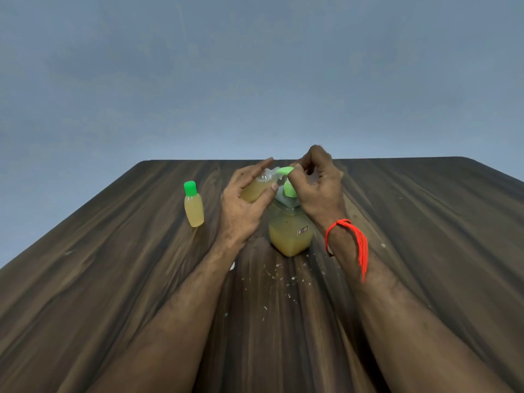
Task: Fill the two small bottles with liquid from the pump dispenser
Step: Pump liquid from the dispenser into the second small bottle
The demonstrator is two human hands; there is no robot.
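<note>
dark wood table (113,279) — (perhaps) grey wall (255,66)

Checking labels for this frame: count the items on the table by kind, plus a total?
Small bottles: 2, one capped standing on the table, one open held in the left hand
Pump dispensers: 1, with the right hand on its green pump head
Total: 3
</note>
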